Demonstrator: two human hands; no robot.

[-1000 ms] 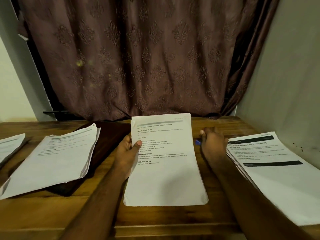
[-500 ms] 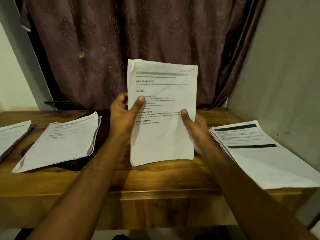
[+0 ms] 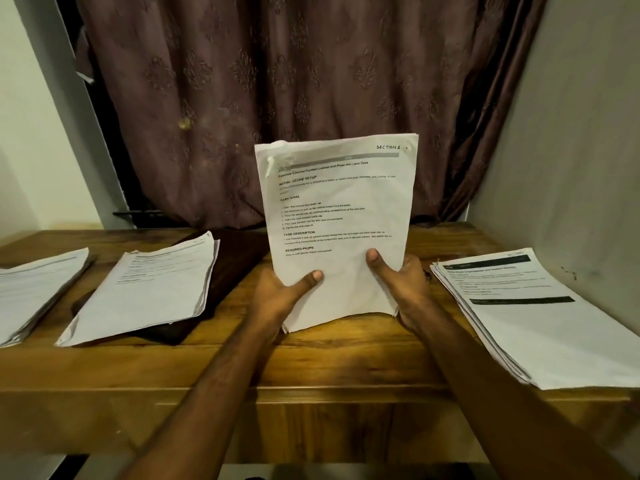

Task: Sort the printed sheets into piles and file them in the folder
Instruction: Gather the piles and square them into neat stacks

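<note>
Wooden table [image 3: 346,362] fills the lower frame w/ a pile at right [image 3: 540,317], another left of center [image 3: 152,289] lying on a dark folder [image 3: 239,258], and a third at far left edge [image 3: 31,292]. Center frame, I've got a stack of printed sheets [image 3: 339,216] upright, bottom edge on the table. My left hand [image 3: 277,296] and right hand [image 3: 401,282] both grip its lower part, thumbs on the front.

Count: 4 paper stacks – 1 held stack [image 3: 341,216] upright, 3 flat on the table [image 3: 346,362]: far-left pile [image 3: 33,292], left pile [image 3: 152,289], right pile [image 3: 540,317]; 1 dark folder [image 3: 235,268]; 2 hands: left hand [image 3: 280,296], right hand [image 3: 403,282]; 1 curtain [image 3: 294,81]
</note>
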